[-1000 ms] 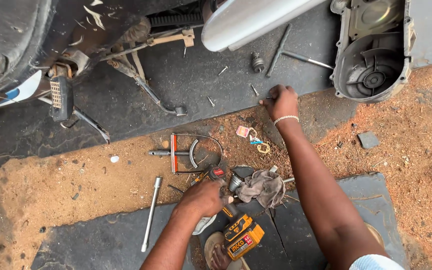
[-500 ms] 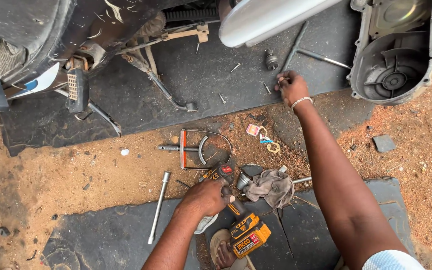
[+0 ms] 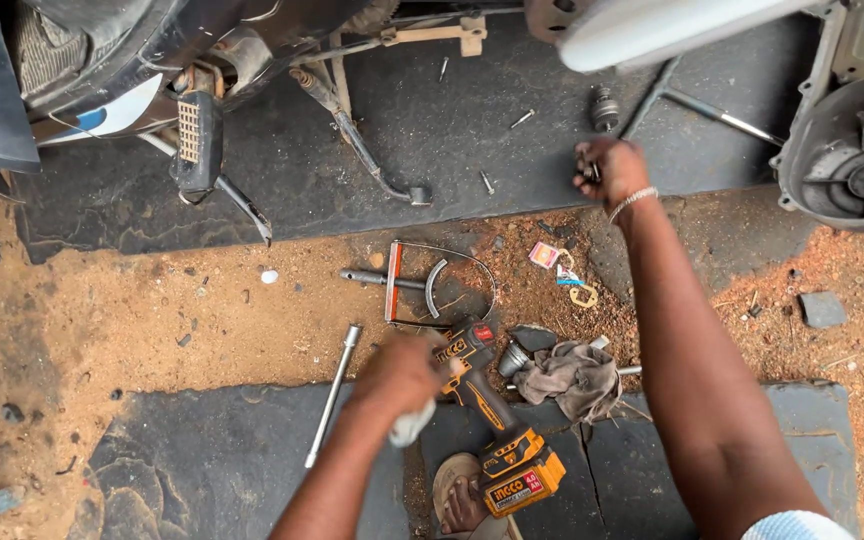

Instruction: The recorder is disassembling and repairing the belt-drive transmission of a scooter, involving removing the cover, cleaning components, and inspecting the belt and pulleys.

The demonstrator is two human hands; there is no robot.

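My right hand (image 3: 612, 168) reaches far out over the black rubber mat (image 3: 452, 130). Its fingers are closed around a small dark metal part. A dark socket-like piece (image 3: 604, 108) stands just beyond it. My left hand (image 3: 400, 375) is low in the middle, closed on a white object (image 3: 410, 425) that sticks out under the palm. It rests against an orange and black cordless driver (image 3: 492, 410) lying on the near mat. A grey rag (image 3: 574, 375) lies right of the driver.
A scooter's underside with a stand and foot peg (image 3: 197, 130) fills the upper left. An engine cover (image 3: 852, 160) sits at the upper right. A long socket bar (image 3: 332, 392), a puller tool (image 3: 392, 282), loose screws and a sandalled foot (image 3: 457, 495) lie on sandy ground.
My right hand has lifted slightly off the mat with its fingers curled shut. My left hand stays by the driver. The view has shifted, so everything sits lower and further right.
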